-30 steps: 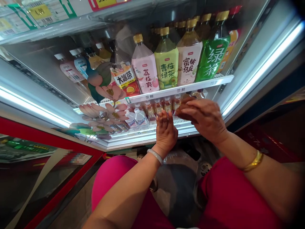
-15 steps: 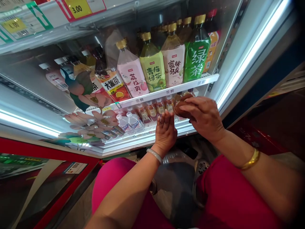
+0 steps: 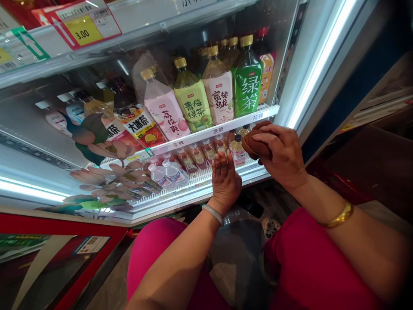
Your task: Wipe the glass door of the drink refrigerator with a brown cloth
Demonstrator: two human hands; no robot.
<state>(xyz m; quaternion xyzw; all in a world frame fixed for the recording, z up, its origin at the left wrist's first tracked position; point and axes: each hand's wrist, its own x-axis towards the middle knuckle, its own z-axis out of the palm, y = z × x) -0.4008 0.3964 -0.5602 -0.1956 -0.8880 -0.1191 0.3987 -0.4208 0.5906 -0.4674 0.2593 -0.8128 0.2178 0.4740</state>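
My right hand [image 3: 284,153] grips a folded brown cloth [image 3: 257,142] in front of the cooler's lower right part. My left hand [image 3: 226,181] is raised beside it, fingers stretched out and nothing in them. Its fingertips look to be against the cooler's glass, though the contact is hard to see. Behind the hands, small bottles [image 3: 197,156] stand on the bottom rack. Above them, large tea bottles [image 3: 190,103] line a shelf with a white label strip [image 3: 217,130]. Flower decals [image 3: 109,148] show on the glass to the left.
A bright light strip [image 3: 319,64] runs up the cooler's right side. At the upper left hangs a yellow price tag [image 3: 83,33]. A red frame [image 3: 58,230] borders the lower left. My knees, in pink trousers [image 3: 158,241], are close below the cooler.
The view has shifted, so the shelves and bottles sit further left and lower. My right hand with the cloth has moved slightly right of my left hand, and the gap between them is wider.
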